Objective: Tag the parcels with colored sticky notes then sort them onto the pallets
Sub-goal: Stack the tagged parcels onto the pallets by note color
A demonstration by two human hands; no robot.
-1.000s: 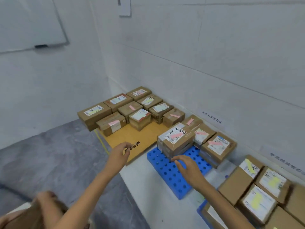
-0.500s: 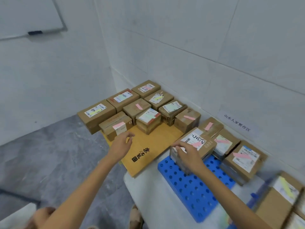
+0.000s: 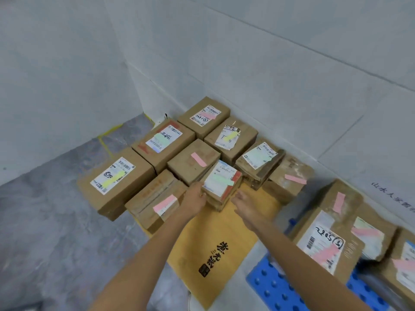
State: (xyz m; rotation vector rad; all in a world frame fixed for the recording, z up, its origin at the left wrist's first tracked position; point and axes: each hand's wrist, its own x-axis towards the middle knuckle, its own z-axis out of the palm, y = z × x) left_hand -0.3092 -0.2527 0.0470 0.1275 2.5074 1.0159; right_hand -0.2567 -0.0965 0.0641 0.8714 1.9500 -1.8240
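Sorting looks under way: the left hand (image 3: 195, 202) lies open against the small green-tagged box (image 3: 221, 182) on the cardboard pallet (image 3: 215, 232), the right hand (image 3: 247, 206) open just beside it, so next both must close and lift.

2 pale grey walls, the left-side wall (image 3: 56, 75) and the right-side wall (image 3: 280, 52), are meeting at a corner. A mottled grey floor (image 3: 45, 232) is running below them. Yellow tape lines (image 3: 105, 136) are crossing the floor near the corner. Black lettering (image 3: 393, 196) is showing low on the right-side wall.
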